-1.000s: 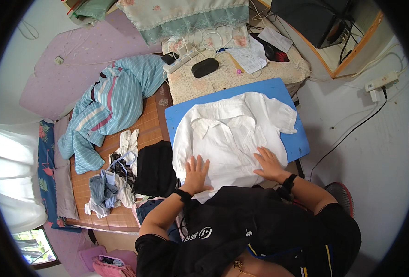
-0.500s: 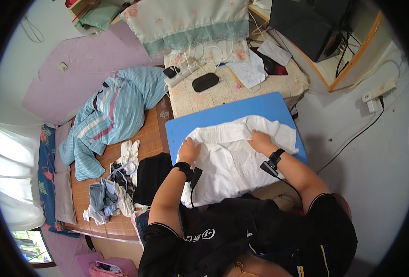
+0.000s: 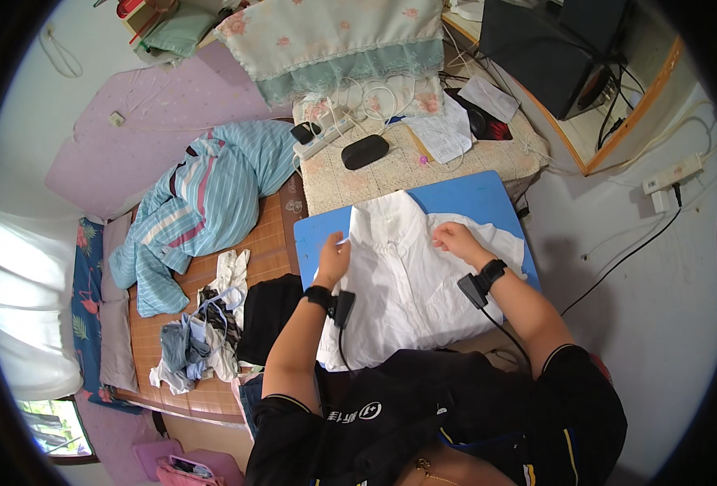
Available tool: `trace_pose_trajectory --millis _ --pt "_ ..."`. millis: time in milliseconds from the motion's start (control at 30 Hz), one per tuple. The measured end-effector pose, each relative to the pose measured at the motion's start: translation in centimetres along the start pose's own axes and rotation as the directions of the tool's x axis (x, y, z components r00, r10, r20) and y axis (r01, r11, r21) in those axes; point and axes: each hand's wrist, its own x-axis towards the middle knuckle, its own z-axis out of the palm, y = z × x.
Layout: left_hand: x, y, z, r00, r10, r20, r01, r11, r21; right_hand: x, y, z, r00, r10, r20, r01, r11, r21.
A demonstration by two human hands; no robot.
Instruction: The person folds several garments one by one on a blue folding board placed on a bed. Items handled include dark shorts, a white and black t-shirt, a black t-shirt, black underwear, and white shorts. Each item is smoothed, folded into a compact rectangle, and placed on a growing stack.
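A white button-front shirt lies spread over a blue board, its collar end pointing to the far side. My left hand is at the shirt's left shoulder edge, fingers closed, with a small white bit of cloth showing at the fingertips. Over the right shoulder area, my right hand has its fingers curled together. Whether it pinches any cloth is hidden. Each wrist carries a black strap with a small cabled device.
Beyond the board stands a cloth-covered table with a black oval case, a power strip and papers. To the left, a bed holds a striped blue quilt, crumpled clothes and folded black cloth. A power cable hangs at right.
The shirt's collar part, previously folded across between my hands, now extends flat toward the far edge. Both hands have lifted slightly, and the left one has moved a little farther away.
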Motion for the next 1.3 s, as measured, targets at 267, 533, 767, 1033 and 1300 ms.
trace_pose_trajectory --millis 267,533,767,1033,1300 --pt "-4.1 3.8 2.2 0.923 0.155 0.352 -0.375 0.566 0.734 -3.6 4.4 -0.4 0.945 -0.325 -0.041 0.266 0.833 -0.486" --pt "-1.2 -9.2 1.6 0.965 0.165 0.204 -0.262 0.535 0.803 -4.5 7.1 -8.2 0.737 -0.401 -0.543 0.045 0.832 -0.553" --pt "-8.0 -3.9 -4.6 0.999 -0.002 -0.051 0.039 0.686 0.727 -9.4 11.5 -15.0 0.714 -0.049 -0.699 -0.325 0.861 -0.392" --pt "-17.1 0.6 -7.6 0.938 -0.332 -0.104 0.343 0.840 0.420 -10.8 8.1 -11.8 0.822 0.276 -0.498 -0.370 0.924 -0.099" --pt "-18.6 -0.6 -9.0 0.840 -0.498 -0.215 0.533 0.833 0.151 -10.0 7.1 -13.4 0.736 -0.116 -0.667 -0.113 0.951 -0.289"
